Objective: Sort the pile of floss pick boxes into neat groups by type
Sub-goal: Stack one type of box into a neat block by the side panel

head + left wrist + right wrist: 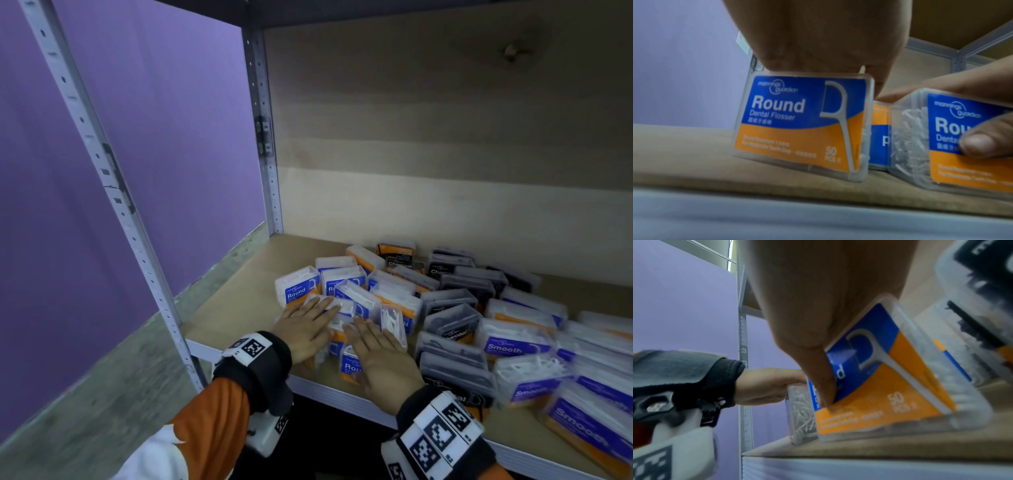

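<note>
Wooden shelf (233, 301) — left end bare up to the front edge. Round boxes (298, 291) left, Charcoal boxes (448, 329) middle, Smooth boxes (507, 342) right. Left hand (305, 329) — fingers (318, 307) straight atop upright Round box (801, 126); right hand (383, 363) grips neighbouring Round box (890, 386), thumb on label.

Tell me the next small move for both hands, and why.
Probably slide the Round boxes left onto the bare shelf and square them up. The left hand lies flat on them, the right hand has its thumb on one's label, and Charcoal boxes and Smooth boxes crowd close on the right.
</note>
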Demonstrator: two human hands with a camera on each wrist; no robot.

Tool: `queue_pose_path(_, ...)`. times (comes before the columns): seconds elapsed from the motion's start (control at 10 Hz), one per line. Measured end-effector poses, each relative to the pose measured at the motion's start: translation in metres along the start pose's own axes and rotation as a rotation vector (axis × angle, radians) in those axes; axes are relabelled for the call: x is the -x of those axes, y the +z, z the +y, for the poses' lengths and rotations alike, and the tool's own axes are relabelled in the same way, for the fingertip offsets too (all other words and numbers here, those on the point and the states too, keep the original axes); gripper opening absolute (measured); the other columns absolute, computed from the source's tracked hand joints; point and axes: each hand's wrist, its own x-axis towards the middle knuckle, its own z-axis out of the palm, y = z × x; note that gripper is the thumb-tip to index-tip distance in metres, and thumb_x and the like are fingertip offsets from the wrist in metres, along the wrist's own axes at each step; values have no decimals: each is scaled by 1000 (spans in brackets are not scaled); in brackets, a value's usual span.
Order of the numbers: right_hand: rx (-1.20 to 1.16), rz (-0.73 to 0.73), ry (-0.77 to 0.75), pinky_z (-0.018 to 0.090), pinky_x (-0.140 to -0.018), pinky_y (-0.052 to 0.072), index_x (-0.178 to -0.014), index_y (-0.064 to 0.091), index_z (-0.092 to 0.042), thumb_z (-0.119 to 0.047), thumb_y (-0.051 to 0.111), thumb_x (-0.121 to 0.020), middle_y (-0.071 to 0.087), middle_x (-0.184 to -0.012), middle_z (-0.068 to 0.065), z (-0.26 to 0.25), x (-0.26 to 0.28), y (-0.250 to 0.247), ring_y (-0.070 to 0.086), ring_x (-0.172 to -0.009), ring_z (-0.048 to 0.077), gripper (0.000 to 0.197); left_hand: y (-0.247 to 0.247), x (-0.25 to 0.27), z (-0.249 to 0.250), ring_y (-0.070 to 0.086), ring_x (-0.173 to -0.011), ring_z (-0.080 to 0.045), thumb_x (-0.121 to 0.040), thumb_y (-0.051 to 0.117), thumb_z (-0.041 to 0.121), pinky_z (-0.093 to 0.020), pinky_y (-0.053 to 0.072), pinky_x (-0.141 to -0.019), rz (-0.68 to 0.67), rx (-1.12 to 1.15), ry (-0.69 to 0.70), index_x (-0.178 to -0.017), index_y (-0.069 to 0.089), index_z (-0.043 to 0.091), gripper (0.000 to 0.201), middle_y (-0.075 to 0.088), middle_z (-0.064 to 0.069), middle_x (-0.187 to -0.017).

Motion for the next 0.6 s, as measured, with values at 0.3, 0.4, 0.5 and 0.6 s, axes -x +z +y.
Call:
queue_pose_path(0.3, 18, 0, 13, 31, -120, -5, -151, -9, -21, -29, 42, -98, -16, -160, 1, -3, 2, -3, -9, -149, 18, 74, -2, 1, 2, -8, -148, -14, -103, 21, 38, -33, -4, -119, -7, 18, -3, -152, 0, 27, 54, -7, 6, -160)
queue_pose_path(0.4, 23, -4, 16, 30, -120, -5, -151, -9, -20, -29, 42, -98, -15, -160, 1, -4, 3, -4, -9, -149, 18, 74, -2, 0, 2, -8, -149, -14, -103, 21, 38, -34, -3, -119, -6, 15, -3, -152, 0, 28, 54, -7, 6, -160)
queue_pose_path(0.5, 23, -4, 17, 30, -120, -4, -151, -8, -20, -28, 42, -98, -14, -160, 1, -4, 3, -4, -9, -149, 17, 74, -1, 0, 2, -7, -149, -15, -103, 21, 38, -35, -3, -119, -7, 19, -3, -152, 0, 27, 54, -6, 6, -160)
queue_pose_path(0.6, 25, -1, 16, 30, -120, -4, -151, -8, -21, -29, 42, -98, -14, -160, 0, -4, 4, -5, -9, -149, 17, 74, -1, -2, 2, -8, -149, -15, -102, 21, 39, -35, -3, -119, -11, 25, -4, -152, 0, 27, 55, -6, 6, -160)
